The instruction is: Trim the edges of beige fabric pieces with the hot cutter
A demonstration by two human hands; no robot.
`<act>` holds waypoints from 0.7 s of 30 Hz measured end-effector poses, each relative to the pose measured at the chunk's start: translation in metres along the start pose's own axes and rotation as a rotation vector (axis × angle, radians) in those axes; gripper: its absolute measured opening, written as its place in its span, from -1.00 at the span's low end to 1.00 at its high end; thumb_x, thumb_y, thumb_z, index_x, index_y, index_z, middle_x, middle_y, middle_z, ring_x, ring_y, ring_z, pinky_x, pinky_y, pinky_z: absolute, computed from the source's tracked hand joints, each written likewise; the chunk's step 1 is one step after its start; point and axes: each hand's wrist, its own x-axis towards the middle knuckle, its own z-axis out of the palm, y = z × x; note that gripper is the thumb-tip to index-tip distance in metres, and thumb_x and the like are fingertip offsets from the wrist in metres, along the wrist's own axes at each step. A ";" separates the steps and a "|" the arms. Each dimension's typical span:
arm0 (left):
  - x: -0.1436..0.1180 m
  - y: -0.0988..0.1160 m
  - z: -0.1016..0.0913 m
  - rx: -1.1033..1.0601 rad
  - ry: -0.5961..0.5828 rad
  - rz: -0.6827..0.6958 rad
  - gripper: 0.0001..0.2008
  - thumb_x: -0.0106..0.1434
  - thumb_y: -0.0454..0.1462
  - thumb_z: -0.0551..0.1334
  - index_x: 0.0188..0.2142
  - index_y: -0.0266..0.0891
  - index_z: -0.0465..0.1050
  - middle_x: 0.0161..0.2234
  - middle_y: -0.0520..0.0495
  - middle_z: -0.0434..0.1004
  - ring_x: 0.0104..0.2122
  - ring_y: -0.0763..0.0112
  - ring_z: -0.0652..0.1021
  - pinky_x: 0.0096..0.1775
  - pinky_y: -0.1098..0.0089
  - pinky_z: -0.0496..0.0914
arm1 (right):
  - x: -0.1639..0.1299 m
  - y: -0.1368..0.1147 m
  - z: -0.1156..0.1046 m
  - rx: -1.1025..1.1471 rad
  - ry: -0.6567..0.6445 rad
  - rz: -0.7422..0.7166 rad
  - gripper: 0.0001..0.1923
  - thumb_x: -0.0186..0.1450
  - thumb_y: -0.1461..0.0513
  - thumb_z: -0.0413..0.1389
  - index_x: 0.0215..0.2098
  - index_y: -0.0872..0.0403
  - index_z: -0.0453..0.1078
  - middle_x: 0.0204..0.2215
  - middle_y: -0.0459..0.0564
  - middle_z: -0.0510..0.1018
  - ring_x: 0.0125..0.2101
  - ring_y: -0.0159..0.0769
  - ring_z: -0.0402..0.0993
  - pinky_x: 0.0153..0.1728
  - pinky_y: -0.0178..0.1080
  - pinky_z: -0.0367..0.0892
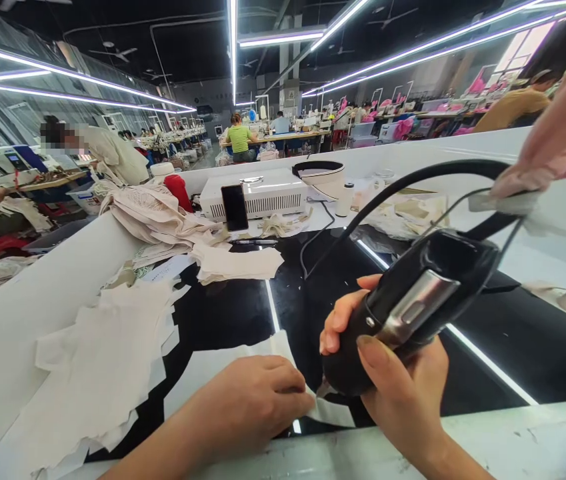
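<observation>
My right hand (403,393) is wrapped round a black corded hand tool (413,300) with a silver metal plate on its side. The tool points down and left, and its small metal tip ends at the edge of a pale fabric piece (233,367). My left hand (257,400) lies over that piece, fingers curled and pressed together at its right edge, close to the tip. Part of the fabric is hidden under this hand. From the tool's upper end a thick black cable (403,177) arches away to the left.
Cut pale pieces (97,360) are stacked on the left, with heaped fabric (157,213) behind. A phone (234,207) leans against a white vented box (273,190); a bowl-shaped container (325,183) stands beside it. White walls edge the glossy black tabletop (233,310). Pink cloth (557,127) hangs upper right.
</observation>
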 end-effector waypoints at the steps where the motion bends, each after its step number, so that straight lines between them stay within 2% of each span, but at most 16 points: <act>1: 0.000 0.000 0.000 0.007 0.001 0.007 -0.86 0.62 -0.39 0.22 -0.10 -0.24 0.56 -0.12 -0.01 0.66 -0.21 0.36 0.62 -0.14 0.35 0.47 | -0.001 0.000 0.000 -0.004 -0.003 0.002 -0.52 0.36 -0.04 0.51 0.11 -0.15 0.49 -0.36 -0.17 0.64 -0.51 -0.34 0.59 -0.47 -0.33 0.59; 6: -0.001 -0.002 -0.001 0.008 0.012 0.001 -0.87 0.60 -0.39 0.24 -0.08 -0.22 0.58 -0.14 0.02 0.66 -0.20 0.35 0.62 -0.16 0.34 0.46 | 0.000 0.004 0.001 -0.020 -0.019 -0.002 -0.64 0.45 0.03 0.45 0.10 -0.15 0.48 -0.35 -0.17 0.64 -0.49 -0.35 0.60 -0.43 -0.31 0.60; 13: -0.001 -0.003 -0.002 0.019 0.012 0.018 -0.85 0.62 -0.38 0.23 -0.11 -0.22 0.56 -0.17 0.02 0.66 -0.22 0.35 0.62 -0.17 0.34 0.45 | 0.003 0.011 0.006 0.040 -0.019 -0.025 -0.57 0.40 0.02 0.49 0.13 -0.14 0.49 -0.34 -0.17 0.65 -0.49 -0.35 0.59 -0.43 -0.31 0.59; 17: -0.002 -0.004 -0.001 0.031 -0.013 0.022 -0.85 0.63 -0.37 0.22 -0.09 -0.22 0.56 -0.18 0.01 0.67 -0.22 0.32 0.63 -0.18 0.31 0.47 | 0.003 0.015 0.007 0.023 -0.016 -0.022 -0.65 0.43 0.12 0.45 0.09 -0.13 0.49 -0.34 -0.17 0.64 -0.50 -0.35 0.59 -0.47 -0.31 0.57; 21: -0.001 -0.003 -0.004 -0.020 -0.009 -0.016 -0.81 0.65 -0.36 0.17 -0.08 -0.17 0.57 -0.19 0.01 0.67 -0.24 0.31 0.64 -0.22 0.33 0.50 | 0.006 0.013 0.009 0.048 -0.016 0.011 -0.61 0.36 0.19 0.46 0.04 -0.11 0.44 -0.34 -0.18 0.64 -0.50 -0.36 0.58 -0.46 -0.30 0.56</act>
